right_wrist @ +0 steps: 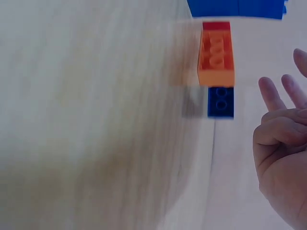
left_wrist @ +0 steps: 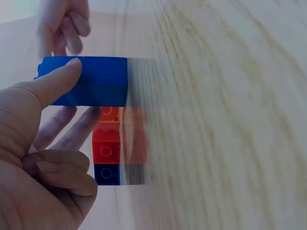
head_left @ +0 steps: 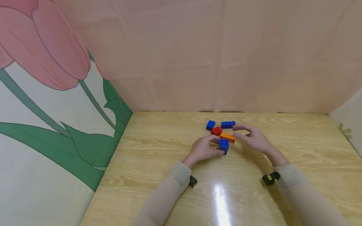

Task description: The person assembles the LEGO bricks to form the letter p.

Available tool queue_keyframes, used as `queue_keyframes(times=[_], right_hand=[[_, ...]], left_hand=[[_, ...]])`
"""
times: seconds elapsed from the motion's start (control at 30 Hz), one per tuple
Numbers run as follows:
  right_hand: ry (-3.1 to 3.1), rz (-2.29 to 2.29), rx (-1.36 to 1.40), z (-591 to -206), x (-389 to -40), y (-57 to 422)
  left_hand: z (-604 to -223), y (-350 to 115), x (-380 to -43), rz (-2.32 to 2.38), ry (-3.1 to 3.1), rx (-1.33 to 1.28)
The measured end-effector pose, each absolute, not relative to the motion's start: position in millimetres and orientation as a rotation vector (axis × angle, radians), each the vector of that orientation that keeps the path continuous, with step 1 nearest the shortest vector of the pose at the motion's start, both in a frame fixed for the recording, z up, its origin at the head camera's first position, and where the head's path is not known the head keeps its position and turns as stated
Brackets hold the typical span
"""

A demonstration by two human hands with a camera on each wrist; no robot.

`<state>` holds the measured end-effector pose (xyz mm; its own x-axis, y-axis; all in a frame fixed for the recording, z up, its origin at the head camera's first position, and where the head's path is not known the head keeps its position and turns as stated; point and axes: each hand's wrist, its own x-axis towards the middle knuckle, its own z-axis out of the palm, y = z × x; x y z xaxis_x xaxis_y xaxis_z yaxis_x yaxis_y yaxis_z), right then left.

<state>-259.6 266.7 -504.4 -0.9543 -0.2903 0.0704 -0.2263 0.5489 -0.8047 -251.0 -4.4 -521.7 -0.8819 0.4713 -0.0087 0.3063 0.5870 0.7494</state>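
My left hand (head_left: pixel 203 150) pinches an upright blue toy-brick stack (head_left: pixel 224 147), studs on top, the thumb (left_wrist: pixel 64 79) lying along its near side. A seam across the blue shows in the right wrist view. Just behind it lies an orange brick (head_left: pixel 227 137), tipped so its hollow underside (right_wrist: pixel 217 53) faces the right wrist camera. My right hand (head_left: pixel 255 138) hovers to the right of the orange brick, fingers bent loosely and nothing between them. Its fingertips come close to the long blue brick (head_left: pixel 227 125) at the back.
A red brick (head_left: pixel 216 131) lies left of the orange one, with a small blue brick (head_left: pixel 210 125) behind it. The wooden table (head_left: pixel 158 150) meets a pink cloth wall (head_left: pixel 175 62) at the back and a tulip-printed panel (head_left: pixel 85 150) on the left.
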Motion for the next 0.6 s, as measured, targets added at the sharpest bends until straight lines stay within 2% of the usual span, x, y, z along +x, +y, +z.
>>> queue_keyframes(times=[0.6], right_hand=[[2.738, -1.339, -0.360, -512, -311, 287]], left_hand=[[-521, -3, -249, 1.213, 2.611, 0.596]])
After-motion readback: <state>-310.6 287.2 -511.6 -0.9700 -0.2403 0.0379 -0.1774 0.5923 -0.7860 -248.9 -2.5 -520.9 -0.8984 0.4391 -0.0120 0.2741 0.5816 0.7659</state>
